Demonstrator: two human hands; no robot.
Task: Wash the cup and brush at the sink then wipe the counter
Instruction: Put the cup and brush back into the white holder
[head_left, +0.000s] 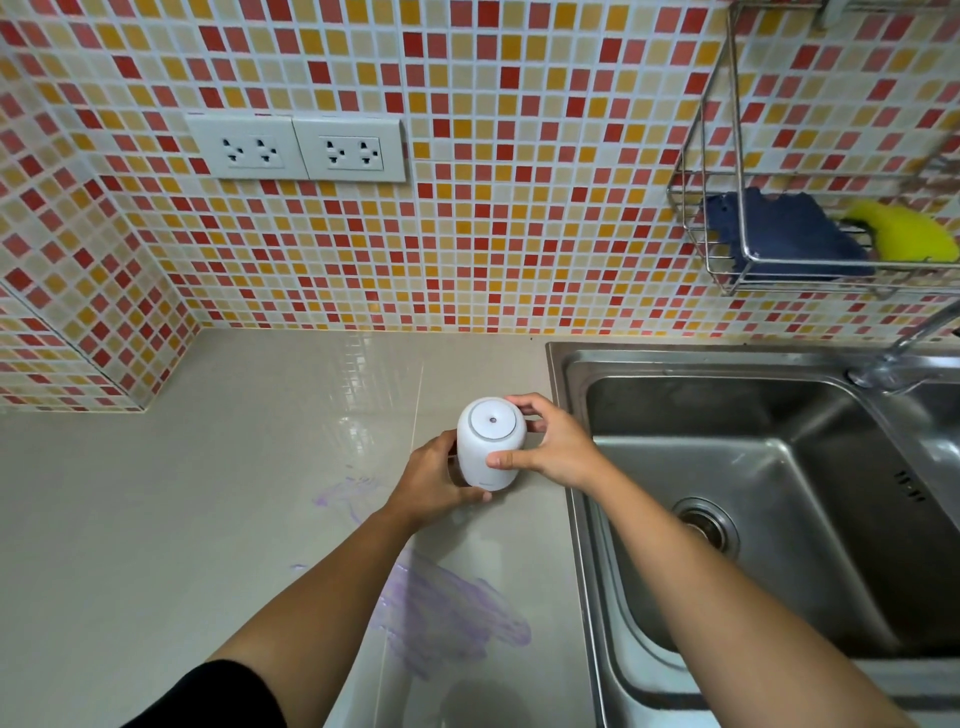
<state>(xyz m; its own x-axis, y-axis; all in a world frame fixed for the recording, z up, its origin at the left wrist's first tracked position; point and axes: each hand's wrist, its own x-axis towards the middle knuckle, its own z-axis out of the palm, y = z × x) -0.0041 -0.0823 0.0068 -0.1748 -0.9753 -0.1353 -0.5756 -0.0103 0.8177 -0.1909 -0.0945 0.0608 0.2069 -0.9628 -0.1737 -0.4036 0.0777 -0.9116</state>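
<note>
A white rounded container (491, 441) with a grey ring and a small hole on top stands on the beige counter (208, 493), just left of the sink. My left hand (434, 483) wraps its lower left side. My right hand (550, 447) grips its upper part, thumb in front and fingers behind. Purple smears (447, 613) mark the counter near me, and a fainter purple smear (337, 493) lies left of the container. No brush is in view.
A steel sink (779, 493) with a drain (706, 525) fills the right side; its tap (904, 343) stands at the back right. A wire rack (727, 234) on the tiled wall holds a blue cloth (779, 234) and a yellow sponge (904, 234). Wall sockets (296, 148) sit above the counter.
</note>
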